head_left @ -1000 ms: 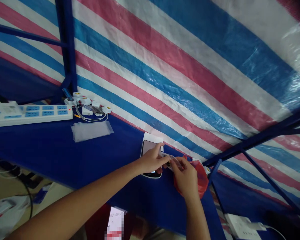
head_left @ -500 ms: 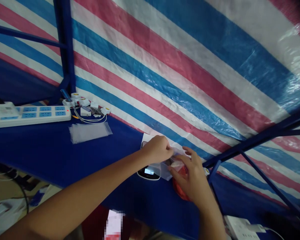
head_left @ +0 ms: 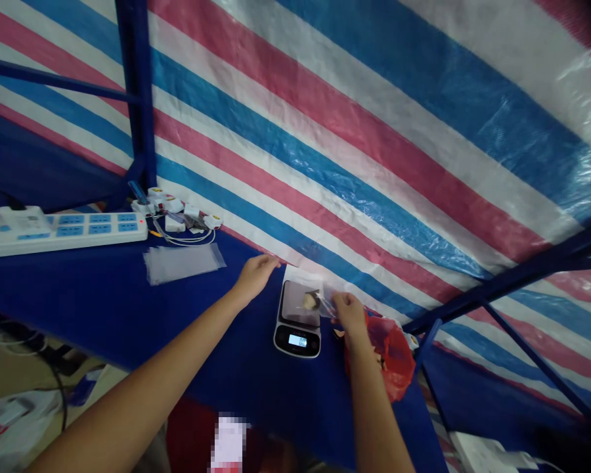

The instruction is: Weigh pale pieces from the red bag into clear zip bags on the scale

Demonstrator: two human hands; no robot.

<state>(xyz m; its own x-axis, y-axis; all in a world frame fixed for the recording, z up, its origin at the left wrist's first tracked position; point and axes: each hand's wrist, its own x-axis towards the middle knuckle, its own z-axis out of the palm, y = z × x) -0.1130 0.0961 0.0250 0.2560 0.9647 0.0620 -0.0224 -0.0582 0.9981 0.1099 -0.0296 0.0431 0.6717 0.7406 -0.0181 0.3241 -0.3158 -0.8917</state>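
Note:
A black-and-white digital scale [head_left: 297, 340] with a lit display lies on the blue table [head_left: 197, 322]. Over its weighing plate is a clear plastic bag [head_left: 328, 301] with a pale and dark piece [head_left: 311, 300] inside. My right hand [head_left: 349, 310] pinches the bag's right end. Left of the scale, my left hand [head_left: 260, 270] is raised with thumb and fingers pressed together; whether something thin is between them is too small to tell. An open red plastic bag [head_left: 394, 358] with small pieces in it sits beside my right forearm.
A stack of clear bags [head_left: 184, 264] lies further left, before a heap of white plugs and cables [head_left: 187, 217]. A long power strip [head_left: 79, 230] stands at the left. Behind the table hangs a striped sheet [head_left: 295, 151] on blue metal bars [head_left: 140, 98].
My left hand has moved left, off the scale. My right hand has closed on the small bag, which has shifted left over the weighing plate. The red bag is more exposed.

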